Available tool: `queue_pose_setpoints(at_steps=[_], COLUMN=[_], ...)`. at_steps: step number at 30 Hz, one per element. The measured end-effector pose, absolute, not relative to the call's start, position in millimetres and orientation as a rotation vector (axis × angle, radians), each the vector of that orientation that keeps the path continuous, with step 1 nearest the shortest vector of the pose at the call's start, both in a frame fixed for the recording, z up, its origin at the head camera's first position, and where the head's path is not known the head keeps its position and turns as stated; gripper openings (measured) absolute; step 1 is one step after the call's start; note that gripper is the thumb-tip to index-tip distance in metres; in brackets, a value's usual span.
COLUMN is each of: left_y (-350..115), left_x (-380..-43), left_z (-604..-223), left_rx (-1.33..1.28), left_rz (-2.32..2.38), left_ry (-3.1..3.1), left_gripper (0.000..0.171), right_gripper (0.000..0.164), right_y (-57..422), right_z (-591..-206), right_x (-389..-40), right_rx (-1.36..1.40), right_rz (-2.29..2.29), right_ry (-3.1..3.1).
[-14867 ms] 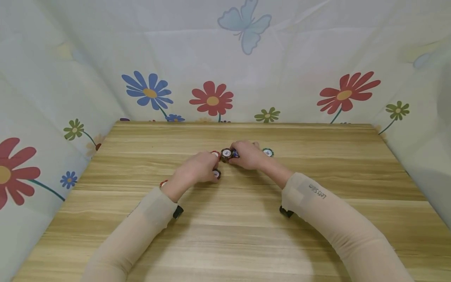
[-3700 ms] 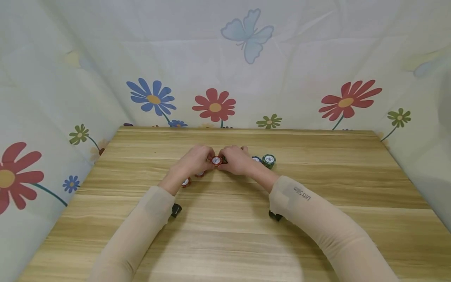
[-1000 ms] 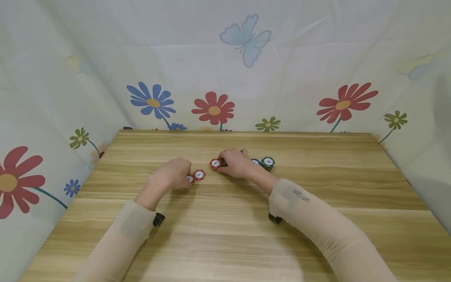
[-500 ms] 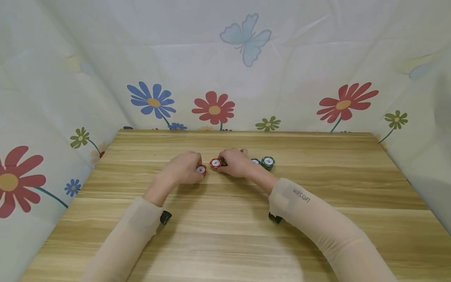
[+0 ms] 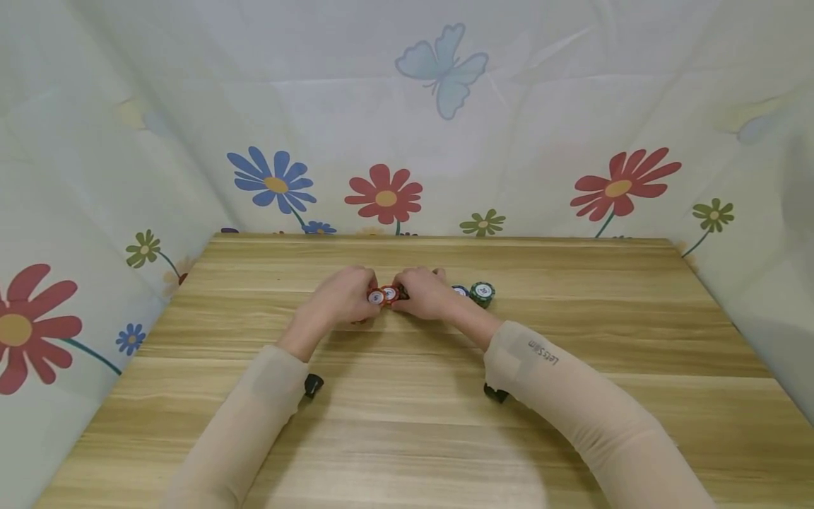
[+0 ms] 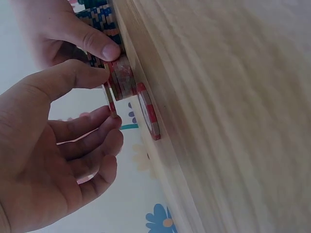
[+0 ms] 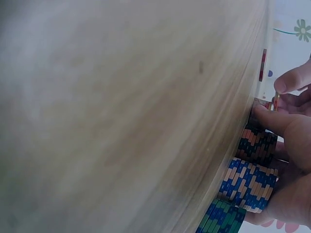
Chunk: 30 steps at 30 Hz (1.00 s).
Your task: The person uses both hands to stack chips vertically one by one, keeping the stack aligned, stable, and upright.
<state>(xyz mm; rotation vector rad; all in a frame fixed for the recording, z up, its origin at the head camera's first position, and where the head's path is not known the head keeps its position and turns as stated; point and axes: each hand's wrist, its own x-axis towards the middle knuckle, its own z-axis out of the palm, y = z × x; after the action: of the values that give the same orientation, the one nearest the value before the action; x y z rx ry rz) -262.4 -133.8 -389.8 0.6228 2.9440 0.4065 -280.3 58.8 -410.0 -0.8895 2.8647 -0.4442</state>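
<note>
My left hand point(image 5: 346, 293) pinches a single red poker chip point(image 6: 111, 94) between thumb and fingers, overlapping the top of a short red chip stack point(image 5: 391, 293). My right hand point(image 5: 426, 291) curls round the row of chip stacks, its thumb pressed to the red stack's near side. Beside the red stack stand a black chip stack point(image 7: 257, 145), a taller blue stack point(image 7: 249, 184) and a green stack point(image 5: 482, 291). In the head view my right hand covers most of the black stack. One loose red chip point(image 6: 148, 110) lies flat on the table below my left hand.
The chips stand on a wood-grain table point(image 5: 407, 417), toward its far edge. Behind and on both sides hangs a pale curtain point(image 5: 534, 141) printed with flowers and a butterfly.
A second ago my left hand was farther left at two loose red chips. It has lifted one and carried it right to the red stack. My right hand has stayed put.
</note>
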Motion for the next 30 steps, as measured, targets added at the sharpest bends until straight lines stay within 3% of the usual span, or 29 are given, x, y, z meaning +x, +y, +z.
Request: queue_pose_setpoints(at_steps=[17, 25, 30], left_y=[-123.6, -127.9, -130.3], left_x=[-269.1, -265.0, -265.2], left_z=[-395.6, -388.2, -387.2], left_rx=[0.716, 0.667, 0.688], left_rz=[0.394, 0.399, 0.389], left_ry=[2.985, 2.942, 2.938], left_gripper=[0.025, 0.046, 0.036], right_gripper=[0.031, 0.033, 0.032], right_y=[60.0, 60.2, 59.2], right_z=[-411.2, -409.8, -409.6], right_x=[-280.9, -280.4, -279.8], right_rx=[-0.898, -0.893, -0.890], right_rz=[-0.464, -0.461, -0.464], right_ry=[2.856, 2.853, 2.854])
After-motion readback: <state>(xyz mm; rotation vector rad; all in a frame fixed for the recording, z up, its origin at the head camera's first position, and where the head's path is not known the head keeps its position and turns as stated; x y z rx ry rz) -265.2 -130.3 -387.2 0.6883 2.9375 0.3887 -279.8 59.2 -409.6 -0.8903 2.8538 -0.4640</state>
